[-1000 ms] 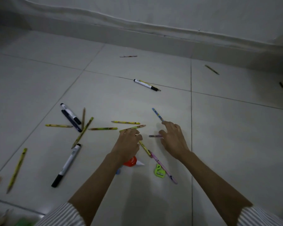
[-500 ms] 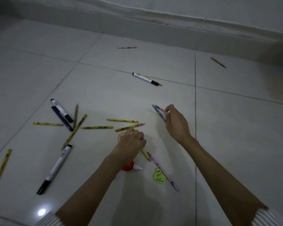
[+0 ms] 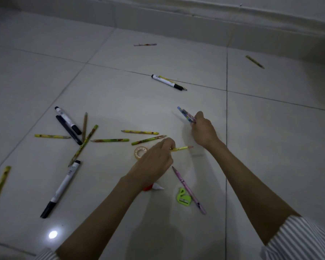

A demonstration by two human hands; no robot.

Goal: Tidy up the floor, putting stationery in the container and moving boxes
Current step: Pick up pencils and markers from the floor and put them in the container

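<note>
Left hand (image 3: 154,156) pinches a slim yellow pencil (image 3: 182,148); right hand (image 3: 203,129) grips thin patterned pencils (image 3: 186,115) above glossy tile (image 3: 120,102).

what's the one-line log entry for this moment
left hand: holds yellow pencil | right hand: holds two pencils | floor: markers, sharpener loose

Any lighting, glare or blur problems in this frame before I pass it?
Head view: dim throughout, darker at the corners; a bright glare spot on the floor; pencils in the right hand slightly smeared; a soft shadow near the bottom edge.
</note>
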